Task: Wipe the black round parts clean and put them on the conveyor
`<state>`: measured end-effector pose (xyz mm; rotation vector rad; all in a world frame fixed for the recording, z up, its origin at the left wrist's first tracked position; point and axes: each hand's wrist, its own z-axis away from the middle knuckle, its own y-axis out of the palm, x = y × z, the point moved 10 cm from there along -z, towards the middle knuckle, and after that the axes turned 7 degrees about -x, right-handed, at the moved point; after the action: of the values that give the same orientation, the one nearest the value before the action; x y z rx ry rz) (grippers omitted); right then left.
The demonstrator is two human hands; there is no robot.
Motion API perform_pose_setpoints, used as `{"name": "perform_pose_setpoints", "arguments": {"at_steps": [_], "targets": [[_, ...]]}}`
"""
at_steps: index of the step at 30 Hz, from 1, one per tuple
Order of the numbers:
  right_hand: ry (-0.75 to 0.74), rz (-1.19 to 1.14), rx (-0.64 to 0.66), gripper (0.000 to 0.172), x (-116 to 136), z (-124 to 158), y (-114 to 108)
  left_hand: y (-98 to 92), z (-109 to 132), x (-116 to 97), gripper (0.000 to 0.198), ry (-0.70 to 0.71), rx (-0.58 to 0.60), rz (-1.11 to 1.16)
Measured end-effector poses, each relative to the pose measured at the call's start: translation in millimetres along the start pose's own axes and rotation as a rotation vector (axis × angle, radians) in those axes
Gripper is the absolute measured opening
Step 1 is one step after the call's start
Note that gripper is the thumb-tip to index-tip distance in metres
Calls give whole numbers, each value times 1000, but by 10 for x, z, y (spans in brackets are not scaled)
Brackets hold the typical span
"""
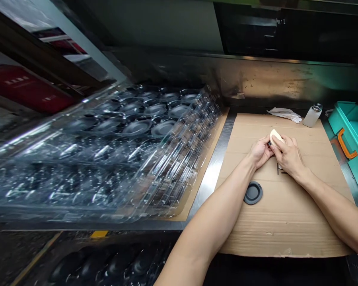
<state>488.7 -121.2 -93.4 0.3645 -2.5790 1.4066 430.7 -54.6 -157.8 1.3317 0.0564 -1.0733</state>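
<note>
My left hand is closed around a small dark piece above the cardboard sheet; fingers hide most of it. My right hand pinches a cream-white wiping pad and holds it against or just over that dark piece; whether they touch I cannot tell. Nearer to me, beside my left forearm, a dark grey round lid-like part with a small tab lies flat on the cardboard.
Stacked clear plastic trays with dark round parts fill the left side. At the back lie a white cloth or glove and a small metal-topped bottle. A teal bin with an orange handle stands right.
</note>
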Motion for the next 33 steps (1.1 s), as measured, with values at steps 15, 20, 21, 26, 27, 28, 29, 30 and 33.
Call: {"name": "perform_pose_setpoints", "arguments": {"at_steps": [15, 20, 21, 26, 27, 28, 29, 30, 33], "targets": [[4, 48, -34, 42, -126, 10, -123, -49, 32, -17, 30, 19, 11, -131], [137, -107, -226, 49, -496, -91, -411, -11, 56, -30, 33, -7, 42, -143], [125, -157, -220, 53, -491, -88, -429, -9, 53, -29, 35, -21, 44, -128], [71, -266, 66, 55, -323, -11, -224, 11, 55, -43, 35, -14, 55, -92], [76, -272, 93, 55, -307, -5, -203, 11, 60, -41, 35, -3, 49, -109], [79, -283, 107, 56, -291, -6, -196, 10, 67, -35, 36, 7, 41, -128], [73, -298, 112, 55, -268, -15, -201, 10, 76, -27, 37, 16, 35, -146], [59, -318, 119, 52, -237, -25, -207, 12, 84, -18, 37, 23, 31, -161], [-11, -394, 229, 42, -112, -20, -166, 6, 107, 13, 35, 25, 26, -170]]}}
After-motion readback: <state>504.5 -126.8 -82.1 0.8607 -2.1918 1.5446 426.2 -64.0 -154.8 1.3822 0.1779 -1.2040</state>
